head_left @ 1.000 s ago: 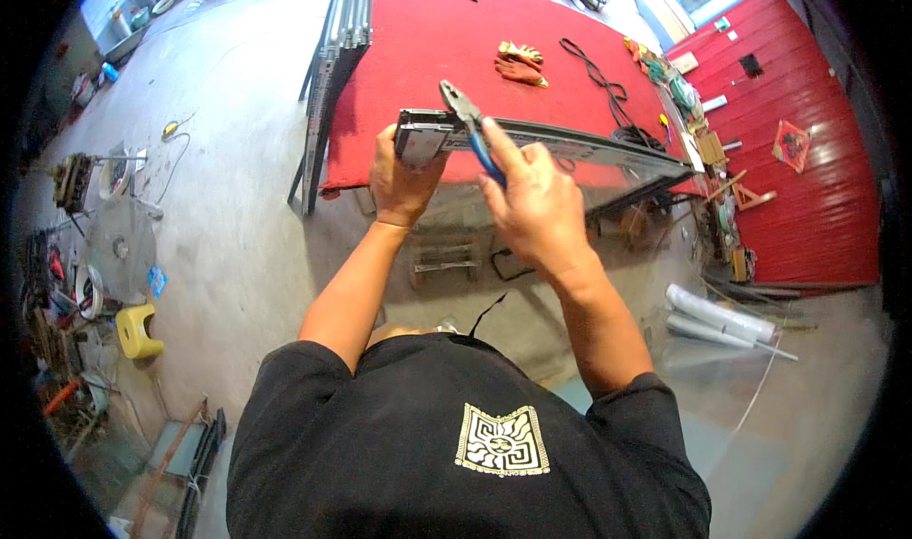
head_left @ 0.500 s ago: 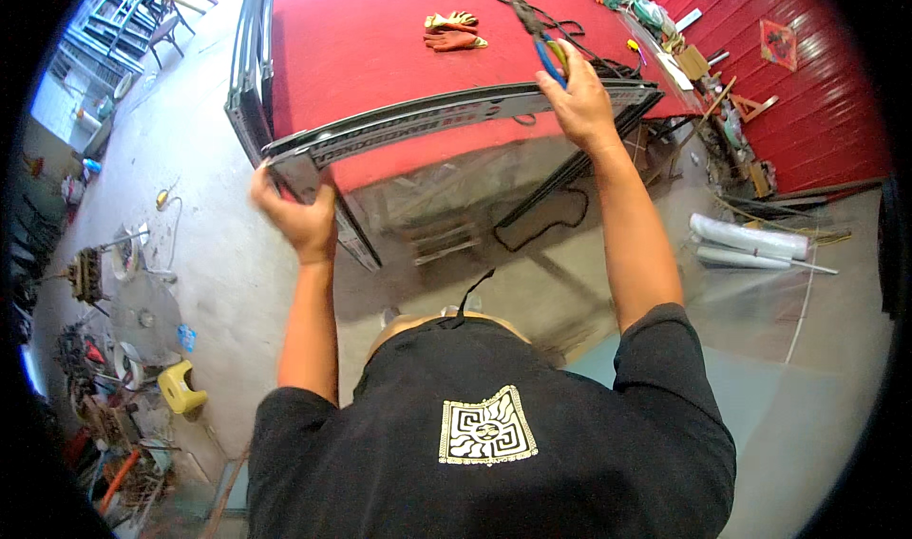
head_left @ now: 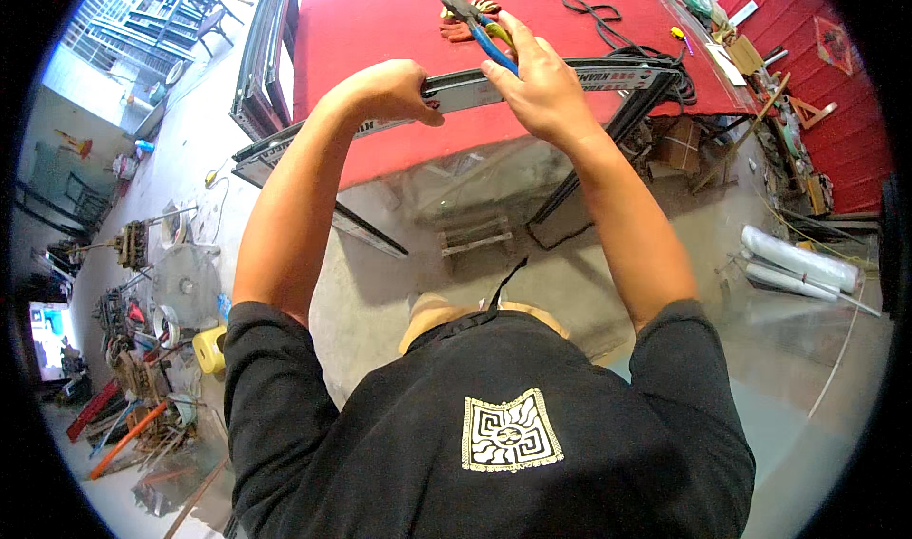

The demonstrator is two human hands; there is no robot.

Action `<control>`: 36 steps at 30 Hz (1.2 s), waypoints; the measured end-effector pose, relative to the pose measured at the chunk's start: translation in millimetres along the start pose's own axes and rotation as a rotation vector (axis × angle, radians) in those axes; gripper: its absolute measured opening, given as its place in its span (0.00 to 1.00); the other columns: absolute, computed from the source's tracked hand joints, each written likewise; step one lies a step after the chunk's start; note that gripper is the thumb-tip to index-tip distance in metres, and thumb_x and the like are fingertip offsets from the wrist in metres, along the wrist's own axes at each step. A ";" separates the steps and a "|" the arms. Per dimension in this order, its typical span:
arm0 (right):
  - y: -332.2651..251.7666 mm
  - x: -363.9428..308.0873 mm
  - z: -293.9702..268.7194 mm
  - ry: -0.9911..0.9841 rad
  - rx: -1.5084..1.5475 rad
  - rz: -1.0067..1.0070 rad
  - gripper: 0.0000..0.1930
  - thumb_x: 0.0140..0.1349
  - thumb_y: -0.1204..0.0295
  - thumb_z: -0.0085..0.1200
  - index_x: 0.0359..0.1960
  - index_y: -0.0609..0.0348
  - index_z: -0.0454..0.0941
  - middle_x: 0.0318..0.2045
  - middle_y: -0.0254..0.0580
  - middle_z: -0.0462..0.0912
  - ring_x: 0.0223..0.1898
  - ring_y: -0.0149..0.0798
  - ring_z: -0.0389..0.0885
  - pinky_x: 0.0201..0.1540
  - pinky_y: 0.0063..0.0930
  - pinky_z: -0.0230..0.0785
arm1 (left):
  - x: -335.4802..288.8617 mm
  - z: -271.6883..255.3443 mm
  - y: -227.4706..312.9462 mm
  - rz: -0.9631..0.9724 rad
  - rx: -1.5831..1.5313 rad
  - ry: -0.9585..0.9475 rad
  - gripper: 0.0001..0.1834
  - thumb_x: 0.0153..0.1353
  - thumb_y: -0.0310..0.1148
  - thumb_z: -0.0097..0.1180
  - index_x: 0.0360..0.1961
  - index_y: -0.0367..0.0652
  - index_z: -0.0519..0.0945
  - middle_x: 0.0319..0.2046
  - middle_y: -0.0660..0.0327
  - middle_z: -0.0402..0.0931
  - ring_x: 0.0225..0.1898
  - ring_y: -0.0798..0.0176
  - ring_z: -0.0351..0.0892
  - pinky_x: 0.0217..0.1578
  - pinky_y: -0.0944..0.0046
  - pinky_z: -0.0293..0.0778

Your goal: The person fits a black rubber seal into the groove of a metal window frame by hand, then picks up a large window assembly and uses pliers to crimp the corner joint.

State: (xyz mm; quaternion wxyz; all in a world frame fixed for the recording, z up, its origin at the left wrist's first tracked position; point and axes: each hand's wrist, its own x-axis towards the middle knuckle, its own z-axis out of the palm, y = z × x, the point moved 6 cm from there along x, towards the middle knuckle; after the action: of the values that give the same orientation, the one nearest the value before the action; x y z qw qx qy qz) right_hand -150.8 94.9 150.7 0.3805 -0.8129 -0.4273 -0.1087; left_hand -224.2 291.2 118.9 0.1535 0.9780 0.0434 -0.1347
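Note:
A dark metal frame [head_left: 600, 75] with pale printed film along its top bar stands between me and the red table. Its two legs run down toward the floor. My left hand [head_left: 394, 93] is closed over the middle of the top bar, thumb on the near side and fingers bent over the top. Pliers [head_left: 483, 34] with blue and yellow handles are in my right hand [head_left: 543, 88], jaws pointing away over the table. That hand is close to the bar, just right of my left hand; whether it also presses on the bar I cannot tell.
Red-and-cream work gloves [head_left: 456, 32], partly behind the pliers, and a black cable [head_left: 608, 28] lie on the red table [head_left: 356, 26]. More frames [head_left: 266, 59] lean at its left. A yellow stool [head_left: 210, 349] stands left; wrapped rolls [head_left: 798, 259] lie on the floor at right.
My left hand has moved from the frame's left corner to the middle of its top bar. My right hand, with the pliers, has shifted left along the bar. The view has shifted slightly.

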 end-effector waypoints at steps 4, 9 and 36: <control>-13.1 -21.5 -30.9 0.010 -0.079 -0.007 0.31 0.69 0.59 0.62 0.74 0.38 0.70 0.46 0.56 0.82 0.44 0.62 0.86 0.47 0.54 0.79 | -2.3 2.6 -1.7 -0.008 -0.025 0.005 0.22 0.52 0.44 0.71 0.36 0.33 0.85 0.25 0.48 0.82 0.29 0.54 0.83 0.37 0.50 0.77; -19.3 -43.7 -51.8 -0.074 -0.240 -0.036 0.30 0.69 0.60 0.62 0.73 0.37 0.73 0.41 0.54 0.81 0.38 0.60 0.87 0.42 0.53 0.81 | 1.2 5.5 -4.5 0.008 -0.056 0.007 0.20 0.51 0.41 0.71 0.36 0.33 0.84 0.25 0.46 0.81 0.28 0.52 0.82 0.37 0.51 0.78; -2.2 -50.8 -60.7 -0.114 -0.495 -0.002 0.29 0.68 0.59 0.60 0.71 0.45 0.74 0.37 0.56 0.81 0.33 0.60 0.88 0.36 0.54 0.83 | -2.4 0.4 2.2 0.013 -0.037 0.034 0.21 0.50 0.40 0.71 0.33 0.30 0.83 0.23 0.45 0.78 0.28 0.48 0.83 0.36 0.50 0.77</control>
State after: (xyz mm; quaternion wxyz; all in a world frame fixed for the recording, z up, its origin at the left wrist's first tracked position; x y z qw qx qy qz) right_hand -174.6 21.4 168.1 0.1452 -0.8856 -0.4093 -0.1645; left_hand -226.3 288.9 119.9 0.1717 0.9773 0.0424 -0.1164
